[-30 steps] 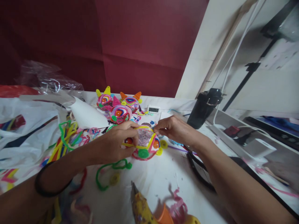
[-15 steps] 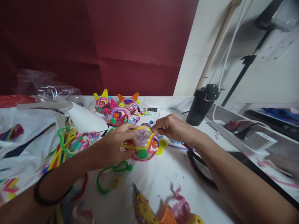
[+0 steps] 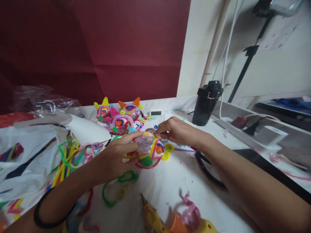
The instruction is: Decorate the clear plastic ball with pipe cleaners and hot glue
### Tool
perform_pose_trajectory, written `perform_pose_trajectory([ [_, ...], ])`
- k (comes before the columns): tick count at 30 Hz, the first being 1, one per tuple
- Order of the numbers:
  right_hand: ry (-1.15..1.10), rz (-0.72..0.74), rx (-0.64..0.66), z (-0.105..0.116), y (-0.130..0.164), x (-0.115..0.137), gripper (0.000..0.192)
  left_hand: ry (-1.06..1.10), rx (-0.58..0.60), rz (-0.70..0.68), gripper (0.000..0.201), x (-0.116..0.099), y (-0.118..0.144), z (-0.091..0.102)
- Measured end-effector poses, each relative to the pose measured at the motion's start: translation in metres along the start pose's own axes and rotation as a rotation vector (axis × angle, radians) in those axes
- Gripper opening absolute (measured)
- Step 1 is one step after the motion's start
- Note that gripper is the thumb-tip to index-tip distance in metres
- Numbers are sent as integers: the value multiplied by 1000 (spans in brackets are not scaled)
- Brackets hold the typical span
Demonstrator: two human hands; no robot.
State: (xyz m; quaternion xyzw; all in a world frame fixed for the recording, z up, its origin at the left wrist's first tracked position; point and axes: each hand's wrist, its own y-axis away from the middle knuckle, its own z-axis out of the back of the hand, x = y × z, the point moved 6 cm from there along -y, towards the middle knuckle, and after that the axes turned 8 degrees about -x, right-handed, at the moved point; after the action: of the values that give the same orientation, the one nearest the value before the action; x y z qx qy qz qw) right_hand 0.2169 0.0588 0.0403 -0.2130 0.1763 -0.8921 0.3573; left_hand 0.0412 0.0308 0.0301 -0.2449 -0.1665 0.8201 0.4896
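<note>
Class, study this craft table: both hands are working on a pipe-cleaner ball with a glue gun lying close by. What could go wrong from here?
1. The glue gun lies just below the forearms; a sleeve-free arm could brush its tip, possibly hot.
2. The left hand and right hand pinch the yellow strip on the ball; it might slip loose.
3. The bottle stands near the right elbow's path.

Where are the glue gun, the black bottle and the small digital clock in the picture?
glue gun (image 3: 152, 217), head view, on its yellow body near the nozzle.
black bottle (image 3: 206, 106), head view, on the middle of its body.
small digital clock (image 3: 155, 113), head view, on its display.
</note>
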Motion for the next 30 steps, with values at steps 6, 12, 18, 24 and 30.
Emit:
perform_pose_trajectory([
  [6, 7, -5, -12, 3, -2, 3, 24, -43, 50, -3, 16, -1, 2, 1],
  [12, 10, -25, 11, 3, -3, 4, 24, -88, 55, -69, 19, -13, -3, 9],
  [18, 19, -70, 25, 1, -3, 0, 23, -89, 45, -82, 22, -11, -5, 9],
  [24, 10, -59, 23, 0, -4, -1, 23, -77, 37, -120, 24, -9, -3, 9],
  [30, 18, -39, 12, 1, -5, 2, 21, -154, 53, -187, 26, -16, -3, 8],
])
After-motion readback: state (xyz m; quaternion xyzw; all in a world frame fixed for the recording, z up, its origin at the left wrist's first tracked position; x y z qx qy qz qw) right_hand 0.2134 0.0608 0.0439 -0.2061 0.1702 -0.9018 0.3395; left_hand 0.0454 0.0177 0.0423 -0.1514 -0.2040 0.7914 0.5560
